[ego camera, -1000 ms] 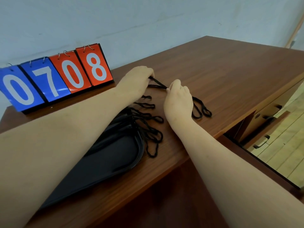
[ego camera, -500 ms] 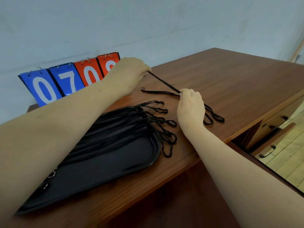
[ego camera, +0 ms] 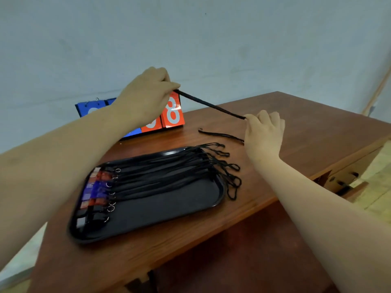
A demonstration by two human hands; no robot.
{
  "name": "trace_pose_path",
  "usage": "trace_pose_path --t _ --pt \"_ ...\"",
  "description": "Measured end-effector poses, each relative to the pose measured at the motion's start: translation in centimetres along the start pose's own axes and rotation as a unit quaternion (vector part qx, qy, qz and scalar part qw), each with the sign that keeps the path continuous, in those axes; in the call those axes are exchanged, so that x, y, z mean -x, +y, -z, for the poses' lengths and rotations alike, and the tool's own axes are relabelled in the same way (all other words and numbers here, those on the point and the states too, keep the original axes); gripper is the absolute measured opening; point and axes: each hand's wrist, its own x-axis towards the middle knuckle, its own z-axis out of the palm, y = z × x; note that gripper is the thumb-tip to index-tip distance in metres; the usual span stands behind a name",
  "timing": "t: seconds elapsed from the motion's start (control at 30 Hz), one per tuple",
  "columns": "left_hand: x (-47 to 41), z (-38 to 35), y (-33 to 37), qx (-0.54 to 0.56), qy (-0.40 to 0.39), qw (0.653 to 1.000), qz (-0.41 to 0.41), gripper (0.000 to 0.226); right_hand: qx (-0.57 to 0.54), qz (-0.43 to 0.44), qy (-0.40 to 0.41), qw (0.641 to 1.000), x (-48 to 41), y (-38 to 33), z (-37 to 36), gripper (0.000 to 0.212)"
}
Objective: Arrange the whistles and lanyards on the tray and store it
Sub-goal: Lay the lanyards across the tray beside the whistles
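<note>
Left hand (ego camera: 146, 96) and right hand (ego camera: 264, 132) pinch a thin, taut black lanyard (ego camera: 211, 105).

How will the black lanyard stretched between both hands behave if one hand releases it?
Probably floppy: the lanyard looks straight only because the left hand and right hand pull it taut. Likely light, since a mere pinch holds it.

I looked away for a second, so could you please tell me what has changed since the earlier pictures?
The left hand rose up and away from the right hand, drawing the lanyard they both pinch into a taut line above the table. The tray, its laid-out lanyards and whistles, and the scoreboard stayed put.
</note>
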Motion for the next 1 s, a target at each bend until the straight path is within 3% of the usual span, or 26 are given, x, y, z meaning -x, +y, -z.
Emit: trace_pose_path --t 0.13,0.23,0.33,0.43,0.73,1.0 --pt "3.0 2.6 -2.2 -0.007 0.021 1.000 0.013 0.034 -0.028 0.018 0.044 0.998 -1.7 -2.3 2.0 0.018" --pt "5.8 3.8 -3.6 0.008 0.020 0.999 0.044 0.029 -0.124 0.031 -0.038 0.991 -2.0 -4.3 3.6 0.027" --pt "9.6 4.2 -4.4 0.072 0.049 0.990 0.107 0.020 -0.262 -0.010 -0.143 0.954 -1.4 -6.4 5.2 0.029" --pt "13.9 3.7 -4.4 0.142 0.077 0.970 0.182 0.011 -0.312 -0.028 -0.173 0.934 0.1 -8.0 6.7 0.029" --pt "24.3 -1.6 -3.0 0.221 0.101 0.921 0.304 0.017 -0.314 0.001 -0.246 0.917 5.4 -8.5 6.6 0.023" --pt "27.7 -4.5 -1.5 0.221 0.152 0.915 0.300 0.022 -0.259 0.011 -0.261 0.930 8.2 -5.7 4.2 0.022"
